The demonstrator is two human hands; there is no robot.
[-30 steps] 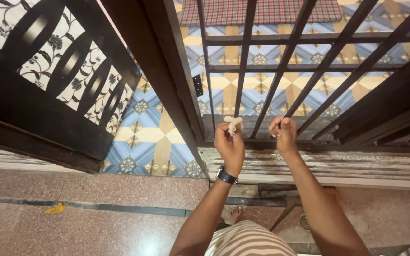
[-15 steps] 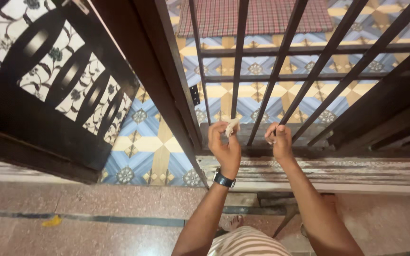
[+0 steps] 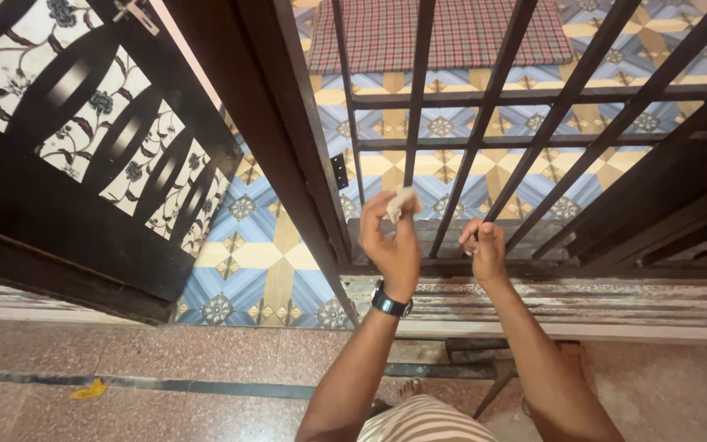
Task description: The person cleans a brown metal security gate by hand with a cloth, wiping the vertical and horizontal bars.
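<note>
The left hand [image 3: 392, 241] pinches a small crumpled white cloth [image 3: 399, 202] between thumb and fingertips, raised just in front of the dark metal grille gate [image 3: 484, 106]. The right hand [image 3: 484, 245] is closed around a slanted bar [image 3: 507, 176] near the gate's bottom rail. A black wristwatch [image 3: 389, 303] sits on the left wrist. Blue-and-yellow patterned floor tiles [image 3: 255, 245] lie beyond.

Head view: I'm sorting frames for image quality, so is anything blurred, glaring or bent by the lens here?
Head view: evenly lit and mostly sharp; the small pale crumpled cloth in the left hand looks slightly soft; a faint glare sheen lies on the speckled pink stone floor; the dark metal grille bars fan outward, wide-angle distortion.
</note>
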